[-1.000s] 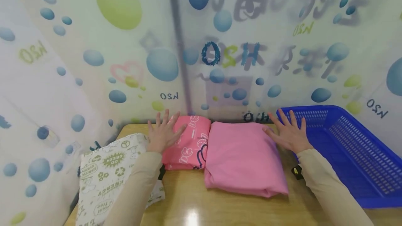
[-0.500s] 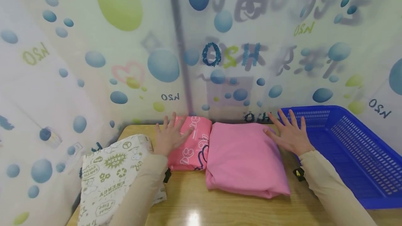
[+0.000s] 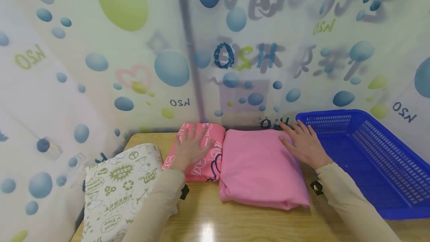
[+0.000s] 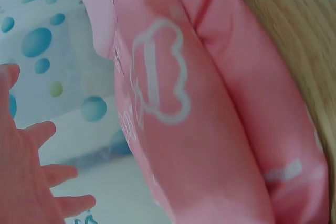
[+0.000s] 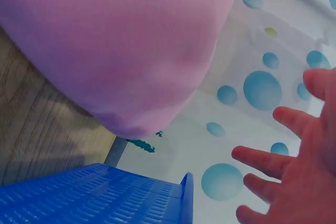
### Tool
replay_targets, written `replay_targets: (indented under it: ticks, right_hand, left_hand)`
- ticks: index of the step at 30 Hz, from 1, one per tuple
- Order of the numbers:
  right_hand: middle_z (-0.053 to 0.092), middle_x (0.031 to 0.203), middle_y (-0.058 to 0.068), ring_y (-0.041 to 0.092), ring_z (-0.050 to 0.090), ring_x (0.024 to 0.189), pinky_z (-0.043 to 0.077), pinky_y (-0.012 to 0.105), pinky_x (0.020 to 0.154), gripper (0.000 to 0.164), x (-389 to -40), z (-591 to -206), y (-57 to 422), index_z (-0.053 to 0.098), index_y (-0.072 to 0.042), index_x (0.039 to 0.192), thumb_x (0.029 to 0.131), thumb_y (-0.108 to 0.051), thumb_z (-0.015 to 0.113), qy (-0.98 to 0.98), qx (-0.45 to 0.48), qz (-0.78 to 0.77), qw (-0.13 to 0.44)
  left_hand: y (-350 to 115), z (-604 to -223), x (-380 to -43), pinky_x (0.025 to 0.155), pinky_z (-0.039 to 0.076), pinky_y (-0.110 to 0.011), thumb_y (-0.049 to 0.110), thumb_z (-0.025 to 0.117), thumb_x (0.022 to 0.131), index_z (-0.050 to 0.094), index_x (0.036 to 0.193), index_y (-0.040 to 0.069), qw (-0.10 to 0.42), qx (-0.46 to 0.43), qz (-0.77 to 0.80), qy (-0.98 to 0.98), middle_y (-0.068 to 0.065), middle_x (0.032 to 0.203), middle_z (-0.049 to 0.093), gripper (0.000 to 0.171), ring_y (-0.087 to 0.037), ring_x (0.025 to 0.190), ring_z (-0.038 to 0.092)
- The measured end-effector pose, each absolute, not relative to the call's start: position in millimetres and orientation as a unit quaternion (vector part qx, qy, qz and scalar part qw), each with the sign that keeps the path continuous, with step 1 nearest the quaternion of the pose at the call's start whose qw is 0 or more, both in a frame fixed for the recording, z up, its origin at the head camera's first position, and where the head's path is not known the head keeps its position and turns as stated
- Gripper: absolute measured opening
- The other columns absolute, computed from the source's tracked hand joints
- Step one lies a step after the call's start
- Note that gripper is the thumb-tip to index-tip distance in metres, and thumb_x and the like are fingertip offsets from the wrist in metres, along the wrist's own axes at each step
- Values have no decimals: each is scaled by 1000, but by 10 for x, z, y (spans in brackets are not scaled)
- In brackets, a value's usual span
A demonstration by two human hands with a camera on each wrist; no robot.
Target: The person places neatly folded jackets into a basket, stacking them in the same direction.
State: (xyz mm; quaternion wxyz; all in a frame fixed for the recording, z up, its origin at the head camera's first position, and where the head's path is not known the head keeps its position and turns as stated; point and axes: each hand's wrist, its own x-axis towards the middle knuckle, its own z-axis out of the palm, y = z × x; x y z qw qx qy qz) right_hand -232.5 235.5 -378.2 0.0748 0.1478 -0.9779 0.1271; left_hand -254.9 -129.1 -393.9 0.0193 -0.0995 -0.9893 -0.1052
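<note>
Where the white cloth [image 3: 121, 189] lies at your left, you can read "GO GREEN" and "ENERGY" in olive print; the backdrop [image 3: 208, 96] shows "H2O" reversed, while the small print on your printed pink bundle [image 3: 209, 163] is too fine to read. That bundle is smooth, folded fabric with white outlines and a dark blue curve; your plain pink bundle [image 3: 262, 171] is matte and softly padded, and the blue basket [image 3: 349, 160] has slotted walls. Both bundles lie side by side on the wood-grained table [image 3: 191, 216], before the backdrop, with the basket on their right. The plain one is roughly square, one near corner pointing to your right; you can't tell the printed one's long axis. Your left hand [image 3: 190, 150] is spread above the printed bundle, your right hand [image 3: 306, 146] spread between the plain bundle's far right corner and the basket, neither pinching anything.
</note>
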Motion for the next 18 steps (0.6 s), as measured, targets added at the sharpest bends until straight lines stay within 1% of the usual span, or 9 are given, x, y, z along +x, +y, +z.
replay_targets:
  ticks: [3,7,10,14,18]
  right_hand:
    - [43,137,32,51,21,135,15,66,106,54,-2310,-3797,2323,37,-8,148,104,-38,39,-975,159,130,85]
    - [46,133,32,52,30,130,22,65,104,52,-2286,-3831,2305,38,-4,147,104,-34,39,-973,167,137,87]
    - [47,133,33,51,36,126,28,63,103,52,-2258,-3861,2295,38,-3,146,104,-34,39,-973,164,145,80]
    - [45,134,33,53,41,122,34,65,97,53,-2219,-3906,2278,39,-4,146,104,-36,39,-974,151,153,71]
    - [42,138,33,56,42,120,36,67,93,54,-2174,-3963,2263,39,-7,146,103,-39,40,-976,137,160,56]
  left_hand:
    - [-1222,-3940,-2508,108,8,-65,62,32,97,24,155,28,11,-106,-119,-987,-14,158,16,68,-42,142,10]
    - [-1128,-3960,-2459,109,12,-64,59,34,97,24,155,27,2,-119,-137,-983,-14,158,19,66,-41,141,17]
    - [-1056,-3982,-2431,108,15,-63,59,36,97,25,155,26,2,-133,-153,-979,-15,157,21,67,-41,140,22]
    - [-961,-4006,-2388,108,20,-62,60,38,96,25,155,23,3,-151,-171,-974,-17,155,24,70,-42,138,25]
    - [-863,-4045,-2337,107,25,-59,57,42,97,25,155,21,3,-171,-195,-966,-19,154,26,70,-43,136,28]
